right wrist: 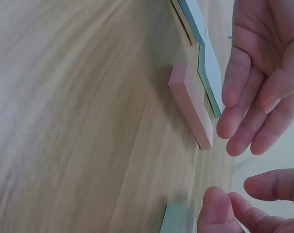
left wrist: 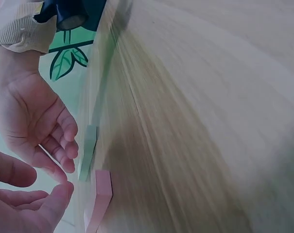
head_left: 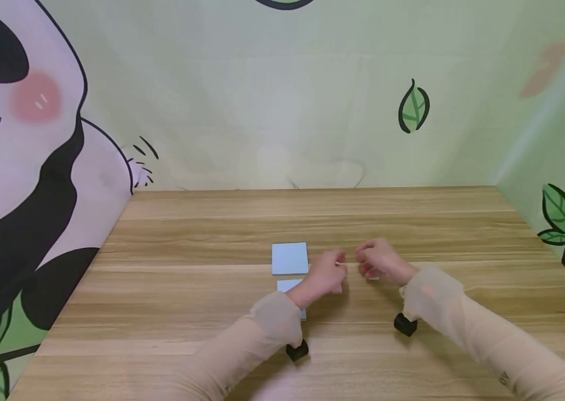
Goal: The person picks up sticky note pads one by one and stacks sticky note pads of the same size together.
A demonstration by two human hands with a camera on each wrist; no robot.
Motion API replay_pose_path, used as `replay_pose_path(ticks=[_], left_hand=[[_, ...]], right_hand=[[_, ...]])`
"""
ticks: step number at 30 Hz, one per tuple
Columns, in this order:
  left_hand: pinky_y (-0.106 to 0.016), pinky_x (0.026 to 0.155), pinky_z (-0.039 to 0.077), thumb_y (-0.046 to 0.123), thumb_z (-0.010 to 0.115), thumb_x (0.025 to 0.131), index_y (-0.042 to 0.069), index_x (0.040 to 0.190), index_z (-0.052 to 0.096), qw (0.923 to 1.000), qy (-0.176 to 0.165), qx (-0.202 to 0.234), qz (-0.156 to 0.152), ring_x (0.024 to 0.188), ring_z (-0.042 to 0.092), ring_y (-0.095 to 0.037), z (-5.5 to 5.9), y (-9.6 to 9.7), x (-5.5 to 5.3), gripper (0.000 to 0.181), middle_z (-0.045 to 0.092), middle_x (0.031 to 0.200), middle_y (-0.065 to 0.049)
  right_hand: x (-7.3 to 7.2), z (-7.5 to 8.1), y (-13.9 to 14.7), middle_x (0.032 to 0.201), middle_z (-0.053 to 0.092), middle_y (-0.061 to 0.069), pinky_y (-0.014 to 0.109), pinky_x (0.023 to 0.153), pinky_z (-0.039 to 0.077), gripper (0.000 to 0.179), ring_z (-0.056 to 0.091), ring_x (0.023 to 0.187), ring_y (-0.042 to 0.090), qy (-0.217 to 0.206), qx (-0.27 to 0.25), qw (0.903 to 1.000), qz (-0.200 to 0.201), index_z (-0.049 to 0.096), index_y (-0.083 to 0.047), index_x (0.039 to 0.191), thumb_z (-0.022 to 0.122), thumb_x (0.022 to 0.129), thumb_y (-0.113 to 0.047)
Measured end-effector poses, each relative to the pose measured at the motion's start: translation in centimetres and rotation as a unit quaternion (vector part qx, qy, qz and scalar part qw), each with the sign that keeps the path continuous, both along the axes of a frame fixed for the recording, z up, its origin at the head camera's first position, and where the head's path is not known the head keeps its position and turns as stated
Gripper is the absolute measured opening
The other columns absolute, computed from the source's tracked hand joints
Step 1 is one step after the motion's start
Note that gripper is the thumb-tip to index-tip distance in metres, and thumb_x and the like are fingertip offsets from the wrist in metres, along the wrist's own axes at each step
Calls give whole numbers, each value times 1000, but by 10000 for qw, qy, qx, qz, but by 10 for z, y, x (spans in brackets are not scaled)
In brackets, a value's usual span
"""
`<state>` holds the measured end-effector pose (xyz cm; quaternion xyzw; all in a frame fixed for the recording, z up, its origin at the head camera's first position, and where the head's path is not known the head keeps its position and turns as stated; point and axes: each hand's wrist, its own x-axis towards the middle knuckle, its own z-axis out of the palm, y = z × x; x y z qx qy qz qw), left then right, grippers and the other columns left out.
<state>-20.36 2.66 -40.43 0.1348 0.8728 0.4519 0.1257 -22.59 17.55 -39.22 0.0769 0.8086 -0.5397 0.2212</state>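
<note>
My left hand (head_left: 324,273) hovers above the table, fingers loosely bent and holding nothing. Right of it, my right hand (head_left: 382,260) also has relaxed fingers with nothing in them. In the left wrist view, the fingertips of both hands come close together. Under the left hand lies a pink sticky-note pad (right wrist: 193,107), mostly covered by that hand in the head view. A green sticky-note pad (left wrist: 88,154) lies below the right hand. Two light blue square pads, a far one (head_left: 289,259) and a near one (head_left: 288,285), lie left of the pink pad; my left wrist partly covers the near one.
The wooden table (head_left: 187,267) reaches back to a pale green wall cloth (head_left: 212,111) with a panda drawing (head_left: 57,156) on the left. A black camera is strapped under each sleeve, one at the left wrist (head_left: 297,351) and one at the right (head_left: 405,324).
</note>
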Motion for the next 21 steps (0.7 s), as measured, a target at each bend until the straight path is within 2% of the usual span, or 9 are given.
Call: replay_pose_path(ticks=[3,6,10,13,16,21], left_hand=[[-22,48,48,0,39,82,-3,124,44,9978,-509,420,15,55,59,-19,-1,3,0,43,52,121,-16],[-24,49,48,2,38,83,-2,126,43,9945,-814,663,45,63,56,-17,-1,6,1,44,50,124,-15],[-27,53,48,3,39,84,-1,126,44,9927,-949,747,71,85,54,-17,1,11,4,42,51,124,-13],[-25,50,43,4,40,86,-1,126,44,9924,-988,727,58,89,52,-17,2,14,5,40,51,124,-13],[-23,55,40,5,40,87,-2,126,44,9921,-1014,732,18,91,51,-17,2,18,5,39,50,125,-14],[-25,70,42,0,40,83,-3,125,45,9918,-948,858,-42,95,49,-18,0,23,3,43,51,124,-16]], right_hand=[[0,1,5,82,51,6,21,52,44,37,50,58,9,43,6,10000,1,43,11,117,43,83,-3],[0,3,8,87,49,8,21,52,44,39,48,59,9,74,38,10000,9,42,12,119,41,82,-4],[0,3,11,89,48,9,23,55,45,41,48,63,11,135,186,9997,-57,42,12,119,41,82,-4],[-1,2,14,89,48,9,24,57,46,41,49,67,13,200,344,9992,-90,42,12,119,41,82,-5],[-1,1,17,83,48,7,23,56,46,41,48,65,12,225,421,9988,-139,42,12,119,41,82,-6],[-3,0,21,80,50,5,23,55,46,39,50,62,10,255,484,9981,-269,43,11,118,42,83,-6]])
